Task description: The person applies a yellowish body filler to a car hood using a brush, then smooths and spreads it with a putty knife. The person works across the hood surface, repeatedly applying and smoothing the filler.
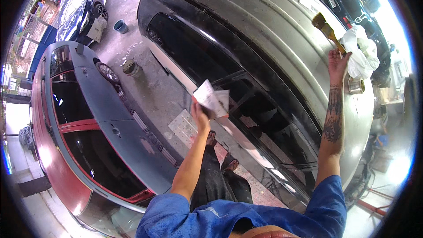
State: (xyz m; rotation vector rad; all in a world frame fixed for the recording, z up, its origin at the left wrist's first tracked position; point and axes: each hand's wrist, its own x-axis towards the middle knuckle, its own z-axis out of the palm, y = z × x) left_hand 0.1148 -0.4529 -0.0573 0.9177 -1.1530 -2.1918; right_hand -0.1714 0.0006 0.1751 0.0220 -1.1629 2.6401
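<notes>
My left hand (200,115) is closed on a folded white sheet (211,99), blurred by motion, in front of the dark side windows of a van (282,31). Whether anything lies inside the fold cannot be made out. Over the van's grey ribbed roof, my right hand (338,65) grips the handle end of a paintbrush (325,27), its dark bristles pointing away to the far left. Beside that hand a crumpled white plastic bag (360,53) rests on the roof, with a small open tin (356,85) close to my wrist.
A grey and red car (103,101) stands to my left. On the floor between the vehicles are a bucket (132,68) and a blue pail (120,27). I stand on a speckled plank (185,125). Another dark car (343,2) is beyond the roof.
</notes>
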